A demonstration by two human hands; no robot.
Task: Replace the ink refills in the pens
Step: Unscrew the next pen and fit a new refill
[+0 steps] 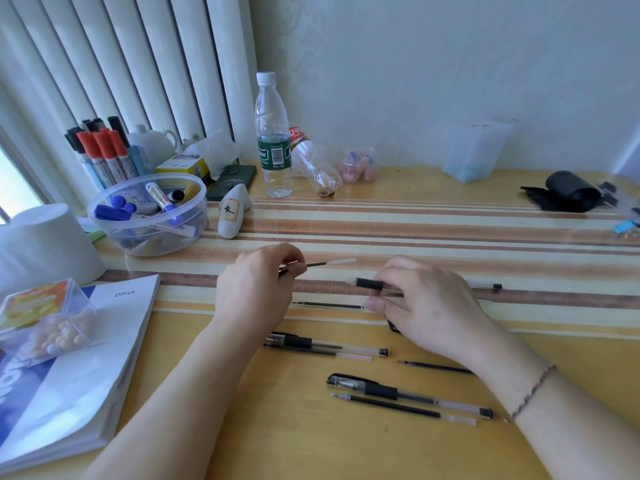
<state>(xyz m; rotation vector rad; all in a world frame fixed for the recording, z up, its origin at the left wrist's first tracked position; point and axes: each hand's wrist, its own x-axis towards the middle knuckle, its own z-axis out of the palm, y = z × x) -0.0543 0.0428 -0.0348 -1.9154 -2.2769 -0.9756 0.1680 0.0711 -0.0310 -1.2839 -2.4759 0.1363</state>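
The ink refill is hovering over the striped mat, the left hand pinching its tip end, aiming toward the pen barrel the right hand is gripping, ready for insertion.

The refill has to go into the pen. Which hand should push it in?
The left hand: it already pinches the refill, which points toward the pen barrel held in the right hand.

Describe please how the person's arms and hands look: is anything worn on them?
Both forearms are bare, no sleeves in view. The left hand wears nothing. A thin braided bracelet, pinkish with dark strands, circles the wrist of the right hand. No rings or watch visible.
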